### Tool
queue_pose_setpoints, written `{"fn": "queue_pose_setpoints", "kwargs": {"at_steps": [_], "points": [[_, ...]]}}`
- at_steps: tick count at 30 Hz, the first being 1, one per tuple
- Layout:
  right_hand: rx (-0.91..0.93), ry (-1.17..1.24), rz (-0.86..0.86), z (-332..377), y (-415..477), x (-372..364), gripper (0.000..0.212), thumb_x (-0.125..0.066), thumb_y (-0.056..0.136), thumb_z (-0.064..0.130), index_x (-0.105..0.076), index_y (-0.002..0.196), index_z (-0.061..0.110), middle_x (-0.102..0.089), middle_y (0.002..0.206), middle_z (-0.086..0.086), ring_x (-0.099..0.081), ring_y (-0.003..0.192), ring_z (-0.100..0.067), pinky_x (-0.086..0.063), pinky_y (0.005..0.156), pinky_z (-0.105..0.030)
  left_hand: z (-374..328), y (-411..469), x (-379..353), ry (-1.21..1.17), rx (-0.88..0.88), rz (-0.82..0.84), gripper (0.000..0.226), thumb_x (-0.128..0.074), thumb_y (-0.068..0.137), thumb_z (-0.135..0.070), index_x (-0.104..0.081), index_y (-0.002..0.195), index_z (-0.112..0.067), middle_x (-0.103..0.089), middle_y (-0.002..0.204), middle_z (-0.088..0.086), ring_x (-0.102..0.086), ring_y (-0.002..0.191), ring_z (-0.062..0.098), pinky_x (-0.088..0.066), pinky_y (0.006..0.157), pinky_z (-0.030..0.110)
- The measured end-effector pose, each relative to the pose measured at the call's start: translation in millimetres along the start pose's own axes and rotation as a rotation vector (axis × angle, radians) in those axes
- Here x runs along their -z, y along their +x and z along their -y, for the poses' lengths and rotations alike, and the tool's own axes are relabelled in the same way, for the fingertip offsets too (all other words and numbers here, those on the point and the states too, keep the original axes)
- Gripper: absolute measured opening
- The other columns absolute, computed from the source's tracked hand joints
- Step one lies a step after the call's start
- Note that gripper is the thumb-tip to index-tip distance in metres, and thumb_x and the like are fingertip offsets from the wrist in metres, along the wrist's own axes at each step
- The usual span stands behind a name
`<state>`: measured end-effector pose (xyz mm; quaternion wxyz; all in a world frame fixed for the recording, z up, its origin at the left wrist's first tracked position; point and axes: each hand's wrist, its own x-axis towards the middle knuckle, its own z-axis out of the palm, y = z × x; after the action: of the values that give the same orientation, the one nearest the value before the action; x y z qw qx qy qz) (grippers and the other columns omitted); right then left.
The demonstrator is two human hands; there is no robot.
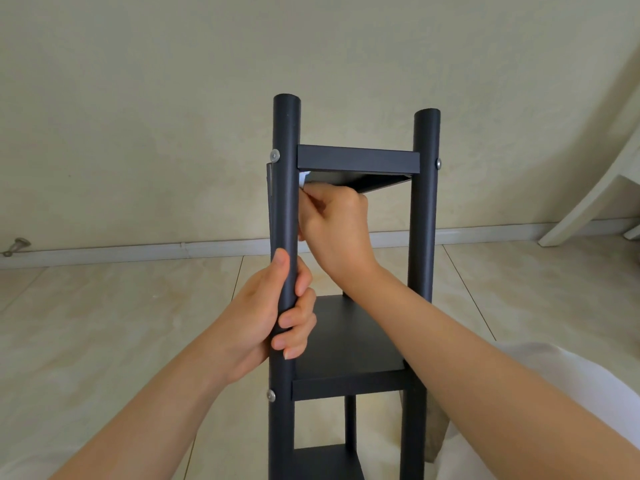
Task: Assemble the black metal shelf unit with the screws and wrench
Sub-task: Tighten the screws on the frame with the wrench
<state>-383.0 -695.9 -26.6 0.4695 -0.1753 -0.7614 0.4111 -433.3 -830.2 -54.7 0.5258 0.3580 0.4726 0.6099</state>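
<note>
Two hands on the black shelf unit (346, 337), upright on the floor (104, 323). Left hand (273, 317) wraps its near-left post (285, 202); right hand (337, 223), fingers curled, pinches a small pale object (304, 180) under the top shelf (356, 159).

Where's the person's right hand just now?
In the head view, the right hand is mid-frame between the left post and right post, just under the top shelf and above the left hand, which grips the left post.
</note>
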Motion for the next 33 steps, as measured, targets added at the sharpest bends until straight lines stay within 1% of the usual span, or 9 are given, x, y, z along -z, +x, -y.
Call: {"fn": "queue_pose_setpoints", "kwargs": {"at_steps": [3, 7, 11, 14, 17, 21, 25, 28, 33], "points": [[-0.049, -0.099, 0.092, 10, -4, 8, 0.042, -0.055, 0.095, 0.013, -0.050, 0.056, -0.002, -0.055, 0.049, -0.008, -0.046, 0.051, -0.026, -0.042, 0.056, -0.036, -1, 0, 3, 0.028, -0.009, -0.020, 0.063, -0.069, 0.068, -0.080, -0.050, 0.074, -0.020, -0.033, 0.052, -0.003, -0.029, 0.036, 0.010, -0.036, 0.040, 0.022], [-0.088, -0.180, 0.174, 25, -11, 30, 0.033, -0.054, 0.096, 0.015, -0.065, 0.072, -0.005, -0.047, 0.053, -0.018, -0.033, 0.049, -0.014, -0.033, 0.052, -0.028, -2, 0, 4, 0.056, -0.015, -0.079, 0.055, -0.070, 0.073, -0.073, -0.052, 0.070, -0.021, -0.032, 0.051, -0.003, -0.029, 0.036, 0.010, -0.035, 0.039, 0.023], [-0.131, -0.143, 0.205, 38, -15, 56, 0.027, -0.057, 0.095, 0.018, -0.074, 0.073, 0.014, -0.058, 0.056, -0.012, -0.042, 0.049, -0.015, -0.037, 0.049, -0.021, -3, 0, 4, 0.080, -0.022, -0.141, 0.046, -0.065, 0.078, -0.059, -0.047, 0.068, -0.019, -0.031, 0.050, -0.002, -0.029, 0.035, 0.012, -0.035, 0.039, 0.024], [-0.127, -0.166, 0.150, 39, -15, 73, 0.025, -0.059, 0.093, 0.016, -0.075, 0.074, 0.016, -0.049, 0.045, 0.007, -0.040, 0.044, -0.007, -0.031, 0.046, -0.015, -4, 3, 5, 0.114, -0.023, -0.181, 0.057, -0.068, 0.078, -0.057, -0.033, 0.066, -0.014, -0.029, 0.050, -0.001, -0.028, 0.036, 0.013, -0.034, 0.040, 0.023], [-0.186, -0.189, 0.088, 32, -13, 88, 0.024, -0.060, 0.092, 0.017, -0.075, 0.073, 0.020, -0.044, 0.040, 0.012, -0.039, 0.041, -0.006, -0.030, 0.045, -0.011, -3, 6, 9, 0.129, -0.035, -0.190, 0.048, -0.070, 0.083, -0.047, -0.038, 0.063, -0.018, -0.029, 0.049, -0.002, -0.028, 0.036, 0.013, -0.034, 0.041, 0.023], [-0.323, -0.232, 0.070, 19, -9, 98, 0.022, -0.062, 0.090, 0.021, -0.077, 0.075, 0.027, -0.061, 0.062, 0.004, -0.055, 0.072, -0.007, -0.038, 0.054, -0.010, -3, 10, 14, 0.130, -0.051, -0.176, 0.035, -0.068, 0.089, -0.031, -0.043, 0.067, -0.020, -0.031, 0.051, -0.004, -0.030, 0.037, 0.012, -0.034, 0.041, 0.024], [-0.509, -0.065, 0.125, 8, -4, 103, 0.019, -0.064, 0.090, 0.024, -0.080, 0.080, 0.028, -0.069, 0.090, 0.015, -0.062, 0.090, -0.003, -0.045, 0.073, -0.016, -3, 13, 14, 0.114, -0.058, -0.168, 0.033, -0.068, 0.089, -0.029, -0.045, 0.066, -0.020, -0.032, 0.051, -0.004, -0.030, 0.037, 0.012, -0.035, 0.041, 0.024], [-0.630, 0.116, 0.185, 3, -1, 106, 0.018, -0.065, 0.091, 0.024, -0.081, 0.085, 0.021, -0.071, 0.109, 0.004, -0.062, 0.103, -0.012, -0.051, 0.090, -0.031, -3, 16, 12, 0.115, -0.064, -0.155, 0.032, -0.068, 0.088, -0.027, -0.047, 0.065, -0.021, -0.032, 0.051, -0.004, -0.030, 0.037, 0.011, -0.035, 0.041, 0.023], [-0.675, 0.358, 0.116, 3, 2, 104, 0.016, -0.068, 0.088, 0.017, -0.080, 0.081, 0.010, -0.076, 0.099, -0.004, -0.073, 0.093, -0.022, -0.059, 0.087, -0.038, -2, 18, 14, 0.104, -0.045, -0.152, 0.032, -0.068, 0.087, -0.026, -0.046, 0.066, -0.020, -0.030, 0.050, -0.003, -0.028, 0.037, 0.012, -0.033, 0.040, 0.023]]}}
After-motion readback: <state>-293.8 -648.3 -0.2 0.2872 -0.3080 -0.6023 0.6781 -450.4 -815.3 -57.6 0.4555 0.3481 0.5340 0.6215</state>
